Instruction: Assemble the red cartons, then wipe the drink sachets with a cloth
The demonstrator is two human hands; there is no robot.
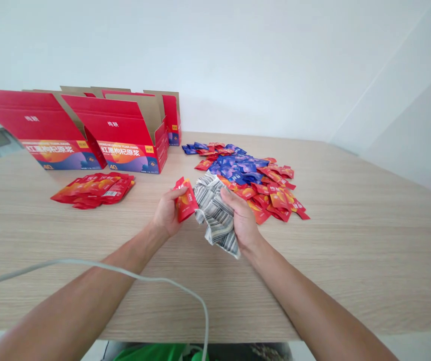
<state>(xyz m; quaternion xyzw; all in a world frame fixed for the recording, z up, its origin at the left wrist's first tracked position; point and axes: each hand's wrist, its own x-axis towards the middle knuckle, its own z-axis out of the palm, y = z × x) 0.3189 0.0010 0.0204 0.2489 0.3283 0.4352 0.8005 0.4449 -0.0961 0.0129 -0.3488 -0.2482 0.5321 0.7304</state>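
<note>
Between thumb and fingers, my left hand (168,210) grips a red sachet (186,201) with an orange print. My right hand (242,218) is closed on a crumpled grey-and-white striped cloth (215,205), whose left side touches or nearly touches the sachet's edge. Just beyond the cloth lies a loose heap of sachets, with blue ones (238,168) mostly in the middle and red ones (275,193) around them. To the left of my left hand, several red sachets are stacked in an overlapping pile (95,189).
Red and blue cardboard boxes with raised lids stand at the back left, the nearest box (133,135) behind the sachet pile. A pale cable (125,272) crosses in front of my left forearm. The wooden table (369,225) meets a white wall (268,65) at the back.
</note>
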